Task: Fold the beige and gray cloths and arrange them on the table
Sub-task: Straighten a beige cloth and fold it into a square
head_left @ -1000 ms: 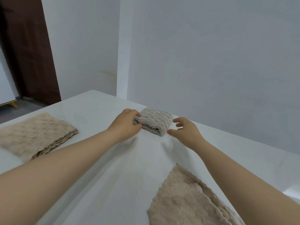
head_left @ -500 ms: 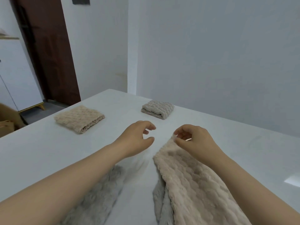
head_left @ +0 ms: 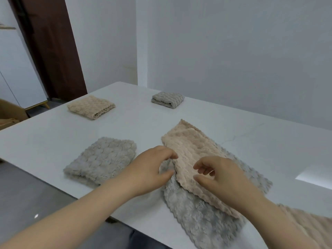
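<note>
A beige cloth [head_left: 190, 150] lies spread at a slant on a larger gray cloth [head_left: 199, 214] near the front edge of the white table [head_left: 251, 141]. My left hand [head_left: 149, 171] is at the beige cloth's left edge. Its index fingertip and thumb are apart and touch that edge without closing on it. My right hand [head_left: 222, 177] hovers just over the beige cloth with loosely curled fingers and holds nothing. A gray cloth [head_left: 102, 159] folded once lies to the left. Farther back rest a folded beige cloth [head_left: 91, 106] and a small folded gray cloth [head_left: 168, 99].
Another beige cloth [head_left: 309, 227] shows at the lower right behind my right forearm. A gray wall runs along the table's far side. A dark brown door [head_left: 52, 47] and a white cabinet [head_left: 18, 78] stand at the left beyond the table.
My hands left the small folded gray cloth at the back and drew toward me. My right hand released the beige cloth, which now lies flat on the gray one. The view pulled back.
</note>
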